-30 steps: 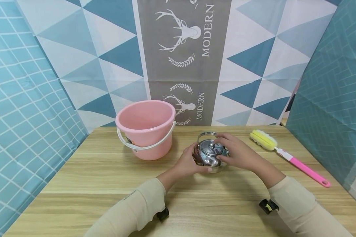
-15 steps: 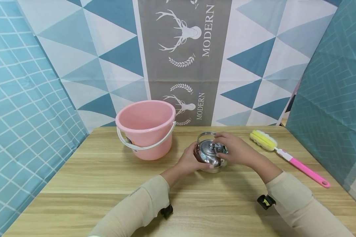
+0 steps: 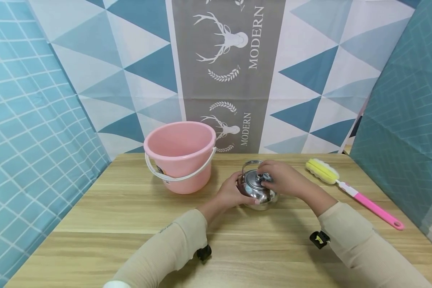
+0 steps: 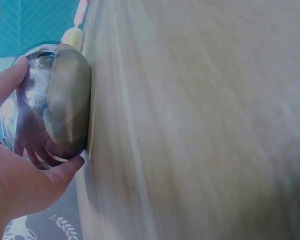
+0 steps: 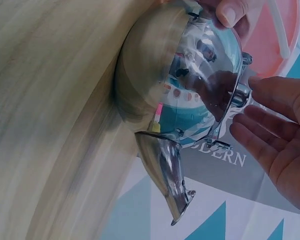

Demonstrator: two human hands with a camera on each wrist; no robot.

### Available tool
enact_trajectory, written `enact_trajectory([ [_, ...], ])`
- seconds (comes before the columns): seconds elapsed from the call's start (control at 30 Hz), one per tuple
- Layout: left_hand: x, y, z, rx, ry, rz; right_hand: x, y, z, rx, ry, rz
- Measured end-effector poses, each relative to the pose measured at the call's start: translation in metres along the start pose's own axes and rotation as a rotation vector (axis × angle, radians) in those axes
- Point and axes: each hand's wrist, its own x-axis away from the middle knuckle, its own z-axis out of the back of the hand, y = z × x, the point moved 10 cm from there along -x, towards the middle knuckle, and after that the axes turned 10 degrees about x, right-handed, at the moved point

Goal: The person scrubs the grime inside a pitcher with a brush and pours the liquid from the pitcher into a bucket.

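Note:
A shiny steel kettle [image 3: 262,197] stands upright on the wooden table, its hoop handle [image 3: 252,161] at the back. My left hand [image 3: 231,193] grips the left side of its round body, thumb in front. In the left wrist view, that hand's thumb and fingers spread over the polished belly [image 4: 67,100]. My right hand [image 3: 287,179] comes from the right and pinches the lid knob [image 5: 239,95] between thumb and fingers. The lid [image 3: 255,180] sits on the kettle. The spout [image 5: 162,172] shows in the right wrist view; my right hand hides it in the head view.
A pink bucket [image 3: 187,170] with a white handle [image 3: 180,179] stands behind and left of the kettle. To the right lies a brush with a yellow and white sponge head [image 3: 322,171] and a pink handle [image 3: 378,208]. Patterned sheets [image 3: 234,80] close off the back and sides.
My right fingers have moved from spread over the lid to close around its knob. The left hand keeps its grip on the kettle. The head view has shifted slightly.

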Motion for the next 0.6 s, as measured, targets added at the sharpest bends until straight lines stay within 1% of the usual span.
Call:
enact_trajectory([
  [0.2, -0.001, -0.001, -0.001, 0.002, -0.007, -0.006, -0.009, -0.005, -0.005, 0.005, -0.011, 0.063],
  [0.3, -0.001, -0.001, 0.0, 0.003, -0.003, -0.009, -0.012, -0.006, -0.007, -0.001, -0.016, 0.077],
  [0.4, 0.0, 0.0, 0.0, 0.011, -0.002, -0.011, -0.014, -0.005, -0.009, 0.002, -0.028, 0.077],
  [0.6, 0.0, 0.001, 0.001, 0.017, 0.0, -0.01, -0.019, -0.004, -0.01, 0.006, -0.048, 0.048],
])
